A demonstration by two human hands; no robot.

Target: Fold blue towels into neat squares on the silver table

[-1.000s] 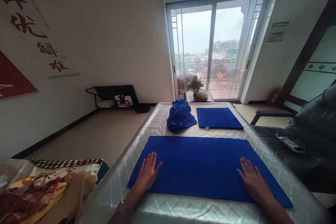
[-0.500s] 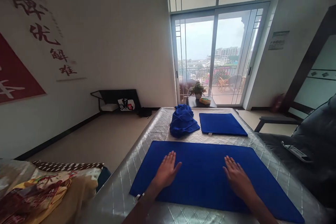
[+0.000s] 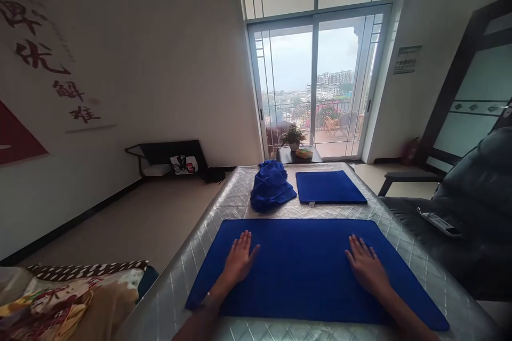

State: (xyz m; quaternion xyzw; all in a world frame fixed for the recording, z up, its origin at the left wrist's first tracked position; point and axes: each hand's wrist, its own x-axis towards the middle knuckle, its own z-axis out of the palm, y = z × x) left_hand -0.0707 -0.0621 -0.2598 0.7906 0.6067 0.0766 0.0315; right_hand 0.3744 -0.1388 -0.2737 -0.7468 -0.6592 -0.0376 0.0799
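Note:
A wide blue cloth (image 3: pixel 296 272), possibly a towel, lies spread flat across the near part of a silver quilted surface (image 3: pixel 224 200). My left hand (image 3: pixel 239 258) rests palm down on its left side, fingers stretched out. On the right side my right hand (image 3: pixel 365 261) also lies flat, fingers slightly spread. Neither hand grips anything. Beyond the cloth sit a crumpled blue cloth (image 3: pixel 271 186) and, to its right, a neatly folded blue cloth (image 3: pixel 330 187) with a small white tag at its front edge.
Patterned fabric (image 3: pixel 60 298) is heaped at the lower left. To the right stands a black armchair (image 3: pixel 476 208) with a white device (image 3: pixel 440 222) on its seat. A small table (image 3: pixel 286 155) with a potted plant (image 3: pixel 294 136) stands before the glass sliding door (image 3: pixel 314 74).
My hands have slid farther apart over the cloth, the right hand more clearly outward. The view has turned slightly to the right. The crumpled and folded cloths keep their places.

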